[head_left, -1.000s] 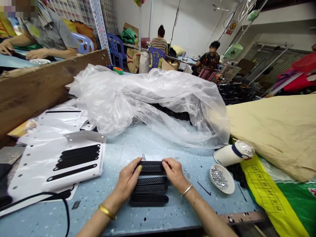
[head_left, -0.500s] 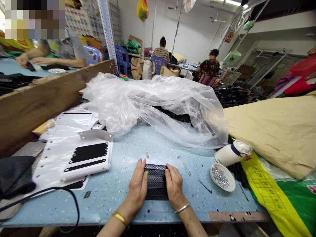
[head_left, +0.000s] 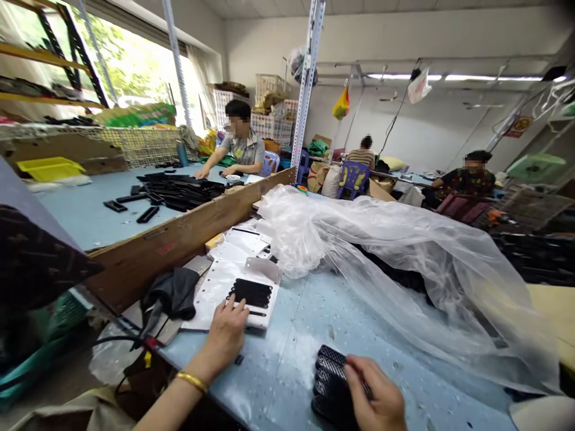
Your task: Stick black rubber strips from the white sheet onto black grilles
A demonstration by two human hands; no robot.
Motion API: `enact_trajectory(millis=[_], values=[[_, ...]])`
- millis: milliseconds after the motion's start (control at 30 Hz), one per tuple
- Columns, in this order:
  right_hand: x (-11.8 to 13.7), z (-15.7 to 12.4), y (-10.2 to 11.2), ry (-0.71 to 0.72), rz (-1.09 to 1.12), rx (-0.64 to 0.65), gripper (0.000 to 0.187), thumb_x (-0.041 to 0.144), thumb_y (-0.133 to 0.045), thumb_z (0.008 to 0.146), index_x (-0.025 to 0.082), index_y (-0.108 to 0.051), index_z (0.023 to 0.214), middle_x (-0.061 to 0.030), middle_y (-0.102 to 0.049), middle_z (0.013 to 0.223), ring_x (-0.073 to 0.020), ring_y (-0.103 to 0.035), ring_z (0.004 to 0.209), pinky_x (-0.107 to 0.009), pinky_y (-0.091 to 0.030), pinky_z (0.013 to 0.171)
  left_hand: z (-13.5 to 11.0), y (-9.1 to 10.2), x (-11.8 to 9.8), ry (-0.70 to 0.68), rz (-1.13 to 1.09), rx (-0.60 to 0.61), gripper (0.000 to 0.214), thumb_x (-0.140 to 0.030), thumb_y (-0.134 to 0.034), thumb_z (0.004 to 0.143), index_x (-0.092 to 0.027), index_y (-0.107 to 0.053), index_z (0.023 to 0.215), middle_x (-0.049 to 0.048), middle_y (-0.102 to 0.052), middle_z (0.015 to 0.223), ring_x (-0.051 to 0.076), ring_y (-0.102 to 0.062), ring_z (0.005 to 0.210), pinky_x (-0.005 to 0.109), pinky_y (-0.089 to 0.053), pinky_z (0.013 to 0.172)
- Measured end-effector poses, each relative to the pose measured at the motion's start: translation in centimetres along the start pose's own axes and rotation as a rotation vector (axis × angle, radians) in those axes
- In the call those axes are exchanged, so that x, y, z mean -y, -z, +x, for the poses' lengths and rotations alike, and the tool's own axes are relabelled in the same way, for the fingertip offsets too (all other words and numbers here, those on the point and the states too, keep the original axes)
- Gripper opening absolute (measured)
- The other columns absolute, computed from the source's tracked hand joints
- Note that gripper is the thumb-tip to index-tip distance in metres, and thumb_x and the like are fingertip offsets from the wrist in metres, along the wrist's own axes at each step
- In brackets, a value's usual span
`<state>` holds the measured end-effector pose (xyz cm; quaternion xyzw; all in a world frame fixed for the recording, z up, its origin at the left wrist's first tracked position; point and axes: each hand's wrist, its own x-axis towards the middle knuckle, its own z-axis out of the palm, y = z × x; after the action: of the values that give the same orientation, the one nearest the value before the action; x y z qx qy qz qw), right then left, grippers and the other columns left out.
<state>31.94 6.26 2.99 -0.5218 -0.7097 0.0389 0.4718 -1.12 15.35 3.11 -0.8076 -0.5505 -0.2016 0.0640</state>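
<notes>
Black textured strips (head_left: 330, 386) lie side by side on the blue tabletop, close to the front edge. My right hand (head_left: 380, 395) grips their right end, thumb and fingers bent around it, hiding that end. Out to the left, my left hand (head_left: 227, 332) reaches over white punched sheets (head_left: 211, 293). Its fingers are stretched out and apart, the tips at the lower left of a row of smooth black strips (head_left: 251, 293) on the sheets. Whether the fingertips touch a strip I cannot tell.
A big crumpled clear plastic sheet (head_left: 404, 221) covers the back of the table. A wooden board (head_left: 188, 233) divides it from another table, where a person sits by a heap of black pieces (head_left: 179, 190). Dark cloth (head_left: 173, 293) lies left of the sheets.
My view has swung left. My left hand has left the textured strips and moved over to the white sheets. My right hand stays at the textured strips' right end.
</notes>
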Motion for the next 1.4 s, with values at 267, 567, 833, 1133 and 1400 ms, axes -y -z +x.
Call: enact_trajectory(millis=[267, 567, 833, 1133, 1400], values=[[8.8, 0.6, -11.6, 0.258, -0.059, 0.419, 0.045, 0.021, -0.071, 0.071, 0.018, -0.064, 0.115, -0.0159, -0.068, 0.116, -0.0369, -0.063, 0.107, -0.053, -0.051, 0.091, -10.8, 0.4, -3.8, -0.068, -0.14, -0.081, 0.047, -0.008, -0.053, 0.071, -0.017, -0.067, 0.114, 0.0137, -0.068, 0.123, 0.038, -0.057, 0.121, 0.055, -0.048, 0.096], [8.5, -4.8, -11.3, 0.27, -0.046, 0.413, 0.038, 0.016, -0.057, 0.084, 0.024, -0.062, 0.121, -0.0123, -0.068, 0.118, -0.0363, -0.063, 0.107, -0.05, -0.052, 0.082, -16.0, 5.1, -2.8, 0.927, -1.006, -0.141, 0.042, -0.04, -0.078, 0.067, -0.018, -0.072, 0.102, -0.0017, -0.065, 0.056, 0.016, -0.059, 0.042, 0.026, -0.049, 0.043], [8.4, -4.5, -9.4, 0.285, -0.047, 0.406, 0.036, 0.023, -0.064, 0.078, 0.019, -0.064, 0.114, -0.0163, -0.069, 0.114, -0.0411, -0.064, 0.102, -0.058, -0.053, 0.078, -12.7, 4.0, -4.6, 1.033, -1.566, 0.06, 0.036, -0.044, -0.077, 0.069, -0.012, -0.067, 0.079, 0.0038, -0.068, 0.06, 0.015, -0.067, 0.046, 0.013, -0.035, 0.033], [9.6, -4.2, -13.2, 0.17, 0.196, 0.212, 0.026, 0.023, -0.057, 0.089, 0.021, -0.066, 0.113, -0.0113, -0.073, 0.1, -0.0286, -0.068, 0.093, -0.045, -0.056, 0.082, -12.0, 2.7, -5.9, 1.074, -1.828, 0.107, 0.04, -0.049, -0.076, 0.07, -0.013, -0.062, 0.08, -0.0001, -0.062, 0.049, 0.008, -0.052, 0.029, 0.012, -0.03, 0.028], [10.5, -2.0, -13.0, -0.31, 0.613, 0.358, 0.014, 0.029, -0.069, 0.081, 0.025, -0.078, 0.092, -0.0051, -0.075, 0.084, -0.0214, -0.069, 0.077, -0.031, -0.055, 0.071, -10.2, 2.8, -6.5, 0.948, -1.873, 0.115, 0.033, -0.043, -0.077, 0.072, -0.012, -0.064, 0.075, -0.0016, -0.059, 0.05, 0.004, -0.046, 0.031, 0.012, -0.033, 0.031]])
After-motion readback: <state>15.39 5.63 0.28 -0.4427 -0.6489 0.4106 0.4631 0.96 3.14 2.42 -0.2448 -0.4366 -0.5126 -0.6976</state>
